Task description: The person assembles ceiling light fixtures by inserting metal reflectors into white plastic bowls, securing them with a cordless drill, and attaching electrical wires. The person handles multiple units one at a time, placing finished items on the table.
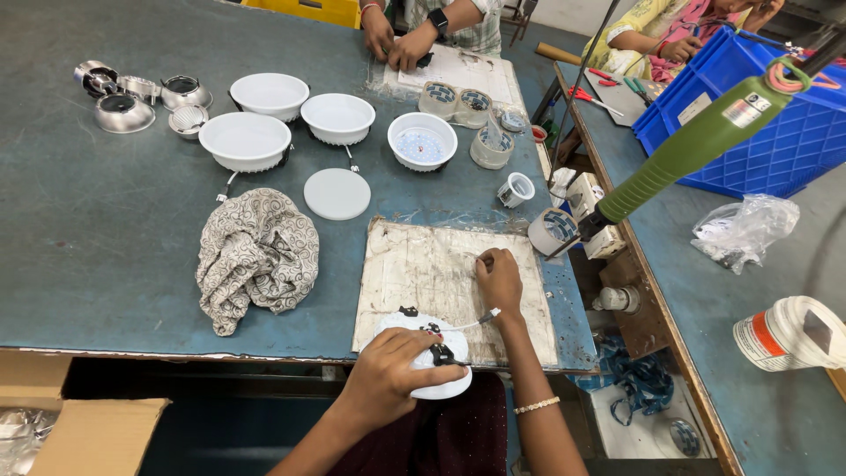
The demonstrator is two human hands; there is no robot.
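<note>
My left hand (388, 375) grips a round white lamp housing (427, 353) with black clips, held at the near edge of the table. My right hand (500, 280) rests on a worn white work mat (423, 264), fingers curled around the end of a thin white wire (467, 324) that runs to the housing. A white round diffuser disc (337, 193) lies beyond the mat. Three empty white housings (245, 139) stand behind it, and another housing with an LED board (422, 141) inside.
A patterned cloth (256, 256) lies left of the mat. Silver reflector parts (123, 113) sit far left. A green hanging power screwdriver (696, 145) dangles at right over tape rolls (553, 231). Another person's hands (397, 44) work at the far edge. A blue crate (767, 132) stands right.
</note>
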